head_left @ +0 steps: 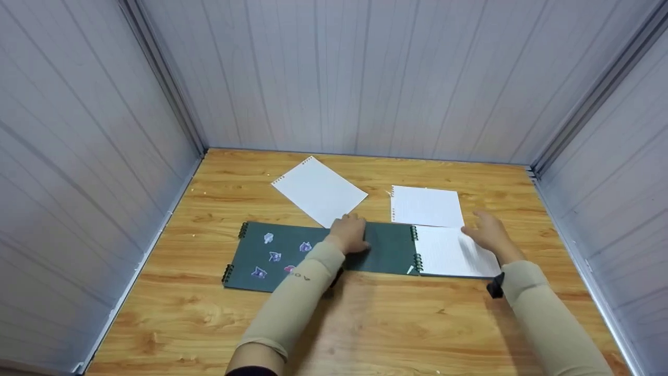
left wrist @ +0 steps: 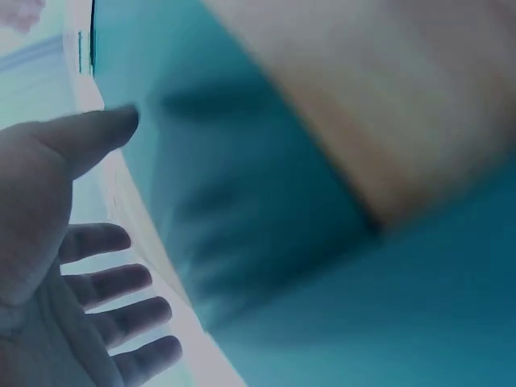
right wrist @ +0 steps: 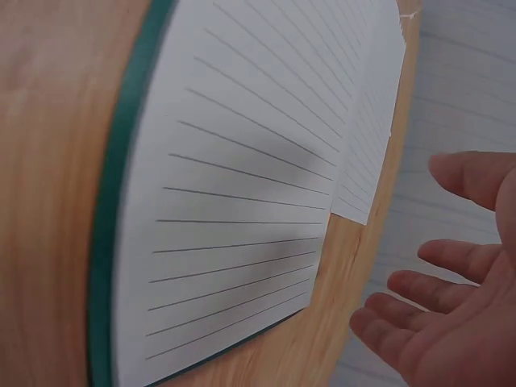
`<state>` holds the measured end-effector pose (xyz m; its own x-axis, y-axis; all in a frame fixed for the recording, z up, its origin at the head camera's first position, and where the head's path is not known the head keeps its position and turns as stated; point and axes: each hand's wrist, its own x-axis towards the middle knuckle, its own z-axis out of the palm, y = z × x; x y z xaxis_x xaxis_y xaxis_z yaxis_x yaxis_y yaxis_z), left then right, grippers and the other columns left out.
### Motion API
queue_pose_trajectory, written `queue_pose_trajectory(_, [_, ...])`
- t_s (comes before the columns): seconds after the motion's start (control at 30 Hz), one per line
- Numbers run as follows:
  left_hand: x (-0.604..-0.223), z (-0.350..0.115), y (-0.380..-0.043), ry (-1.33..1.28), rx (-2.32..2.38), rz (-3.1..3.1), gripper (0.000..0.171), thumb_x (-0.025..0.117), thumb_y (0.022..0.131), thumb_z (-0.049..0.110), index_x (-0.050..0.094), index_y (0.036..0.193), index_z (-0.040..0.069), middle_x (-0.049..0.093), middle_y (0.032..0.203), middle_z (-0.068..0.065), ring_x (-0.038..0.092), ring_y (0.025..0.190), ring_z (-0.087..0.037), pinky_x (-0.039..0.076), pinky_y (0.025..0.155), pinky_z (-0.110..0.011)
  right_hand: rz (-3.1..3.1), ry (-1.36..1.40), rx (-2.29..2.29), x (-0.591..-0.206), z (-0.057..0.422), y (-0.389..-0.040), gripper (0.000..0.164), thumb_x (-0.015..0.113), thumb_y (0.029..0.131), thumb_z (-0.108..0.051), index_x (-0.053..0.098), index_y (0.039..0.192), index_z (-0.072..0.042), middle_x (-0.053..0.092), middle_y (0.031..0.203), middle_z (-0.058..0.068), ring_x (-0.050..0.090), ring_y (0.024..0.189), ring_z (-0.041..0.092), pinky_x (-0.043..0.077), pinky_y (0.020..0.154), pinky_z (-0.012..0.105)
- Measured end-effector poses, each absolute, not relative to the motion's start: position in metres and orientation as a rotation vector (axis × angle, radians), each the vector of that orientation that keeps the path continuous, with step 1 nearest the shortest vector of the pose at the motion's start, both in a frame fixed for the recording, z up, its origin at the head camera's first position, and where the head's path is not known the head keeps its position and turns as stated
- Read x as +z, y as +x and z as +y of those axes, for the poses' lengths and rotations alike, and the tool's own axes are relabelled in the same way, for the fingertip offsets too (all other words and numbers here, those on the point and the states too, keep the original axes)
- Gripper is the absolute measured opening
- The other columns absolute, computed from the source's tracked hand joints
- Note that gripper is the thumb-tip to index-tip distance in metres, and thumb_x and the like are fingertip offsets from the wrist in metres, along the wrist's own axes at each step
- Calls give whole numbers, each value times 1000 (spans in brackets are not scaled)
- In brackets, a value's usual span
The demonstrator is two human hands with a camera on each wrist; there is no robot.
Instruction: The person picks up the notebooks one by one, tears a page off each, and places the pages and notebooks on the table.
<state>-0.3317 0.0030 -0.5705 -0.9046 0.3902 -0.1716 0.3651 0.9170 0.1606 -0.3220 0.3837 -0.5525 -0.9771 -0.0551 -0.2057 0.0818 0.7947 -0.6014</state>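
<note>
An open spiral notebook shows its lined white page (head_left: pixel 451 253) on the right and its dark green cover (head_left: pixel 389 245) turned over to the left. My left hand (head_left: pixel 348 233) is over the green area beside that cover; in the left wrist view its thumb and fingers (left wrist: pixel 121 282) are spread with nothing in them. Near the page's upper right corner hovers my right hand (head_left: pixel 489 234). The right wrist view shows its fingers (right wrist: pixel 427 290) loosely extended above the lined paper, holding nothing. Left of the open notebook lies a green notebook cover with stickers (head_left: pixel 275 256), partly hidden by my left forearm.
A loose white sheet (head_left: pixel 319 190) with torn punch holes lies angled behind the notebooks. Another torn sheet (head_left: pixel 425 206) rests behind the lined page. Small paper scraps dot the wooden table (head_left: pixel 172 313). Pale panel walls (head_left: pixel 339 78) enclose the table at the back and both sides.
</note>
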Motion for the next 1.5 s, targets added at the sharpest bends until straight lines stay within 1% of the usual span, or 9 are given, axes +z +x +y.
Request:
queue_pose_trajectory(0.2, [-557,-14,-333,559,161,2802,68,85,90,53,70,135,4,69,132,-14,64,122,-32,54,109,-52,2747,65,-693,-568,385,-298,99,71,104,-46,28,159,23,32,161,49,34,151,64,33,124,72])
queue_pose_trajectory(0.3, [-555,-18,-332,595,123,2802,74,87,88,56,69,138,5,70,134,-14,65,124,-32,53,110,-52,2740,76,-626,-576,383,-291,105,70,103,-53,27,156,27,31,160,51,33,151,65,34,124,71])
queue_pose_trajectory(0.53, [-554,-18,-331,615,123,2814,75,90,84,57,71,135,5,72,128,-14,67,120,-33,54,108,-52,2732,109,-633,-582,384,-281,98,71,104,-41,26,153,31,25,160,53,28,152,67,29,127,71])
queue_pose_trajectory(0.77, [-558,-9,-333,624,58,2824,81,89,84,60,68,141,7,68,136,-14,62,129,-32,50,115,-52,2734,118,-660,-579,392,-277,97,74,101,-40,31,149,33,33,155,55,43,144,64,37,122,71])
queue_pose_trajectory(0.9, [-555,-5,-332,646,22,2845,88,90,82,62,65,146,8,65,142,-15,59,134,-33,49,116,-54,2734,110,-669,-578,397,-276,97,75,100,-38,31,148,34,34,154,56,44,143,65,39,120,71])
queue_pose_trajectory(1.07, [-556,-3,-340,625,98,2874,75,90,87,51,66,143,8,65,140,-15,59,131,-34,50,113,-55,2736,129,-678,-580,401,-274,98,76,100,-39,31,148,34,33,155,55,40,146,66,37,122,72])
queue_pose_trajectory(1.23, [-552,-10,-349,480,600,2841,53,80,97,23,63,144,3,69,132,-16,66,118,-31,56,107,-50,2740,141,-702,-584,401,-270,97,74,101,-38,29,150,33,30,157,55,39,147,65,36,123,71])
queue_pose_trajectory(1.4, [-547,-20,-348,316,1220,2638,62,76,97,11,51,153,-2,70,122,-18,66,102,-28,58,96,-47,2743,142,-710,-583,400,-267,96,73,102,-37,28,151,32,27,159,54,29,151,67,32,125,72])
queue_pose_trajectory(1.5, [-544,-24,-344,200,1430,2512,70,77,97,14,44,157,-3,67,127,-20,66,108,-29,58,101,-47,2747,151,-703,-582,400,-266,94,73,102,-37,31,150,31,30,157,54,37,149,65,34,123,72])
